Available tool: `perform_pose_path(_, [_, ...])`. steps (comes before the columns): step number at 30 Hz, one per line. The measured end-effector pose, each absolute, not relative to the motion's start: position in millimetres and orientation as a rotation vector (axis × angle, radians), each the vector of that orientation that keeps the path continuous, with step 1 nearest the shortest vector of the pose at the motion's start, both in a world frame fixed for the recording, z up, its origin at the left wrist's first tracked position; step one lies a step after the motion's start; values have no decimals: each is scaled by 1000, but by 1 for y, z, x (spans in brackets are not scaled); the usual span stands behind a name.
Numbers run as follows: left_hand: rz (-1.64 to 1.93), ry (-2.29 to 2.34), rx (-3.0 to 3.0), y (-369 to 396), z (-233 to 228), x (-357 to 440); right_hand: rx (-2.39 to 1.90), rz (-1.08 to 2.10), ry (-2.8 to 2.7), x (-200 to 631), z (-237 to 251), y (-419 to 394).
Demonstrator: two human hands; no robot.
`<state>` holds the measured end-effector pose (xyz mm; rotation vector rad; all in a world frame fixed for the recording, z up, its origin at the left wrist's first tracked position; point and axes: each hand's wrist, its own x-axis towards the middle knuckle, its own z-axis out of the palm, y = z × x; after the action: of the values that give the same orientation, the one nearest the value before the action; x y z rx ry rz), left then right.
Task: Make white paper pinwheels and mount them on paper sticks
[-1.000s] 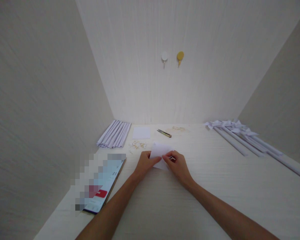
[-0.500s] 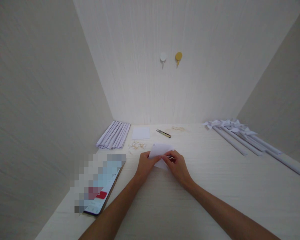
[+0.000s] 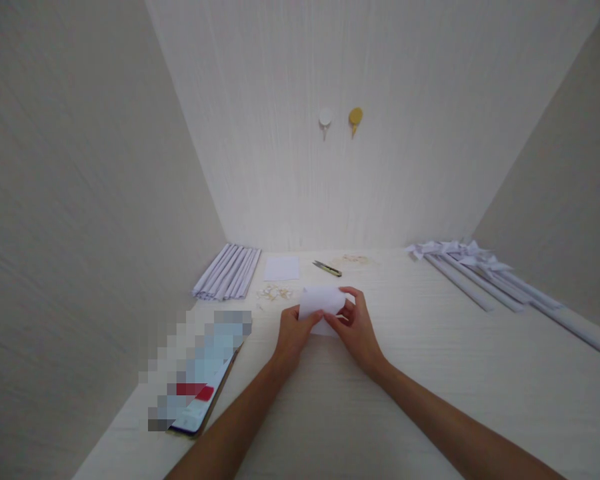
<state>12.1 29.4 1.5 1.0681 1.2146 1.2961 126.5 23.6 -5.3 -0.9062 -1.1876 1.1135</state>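
At the frame's centre, the left hand [image 3: 293,333] and right hand [image 3: 356,328] pinch a small paper sheet [image 3: 321,301]; align its edges squarely (judging so) before creasing.

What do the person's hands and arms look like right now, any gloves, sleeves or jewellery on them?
Both are bare. The left hand and right hand wear no gloves, and no ring, watch or band shows on the fingers or wrists. Both forearms are uncovered right down to the bottom edge of the picture, so no sleeve is in view. No markings show.
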Motion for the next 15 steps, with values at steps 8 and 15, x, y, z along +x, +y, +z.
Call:
perform_pose_path(8, [1152, 1194, 1054, 32, -2, 10, -878, 1123, -1077, 131, -8, 28])
perform_pose_path(15, [1114, 996, 923, 39, 2, -3, -918, 1195, -1103, 132, -11, 31])
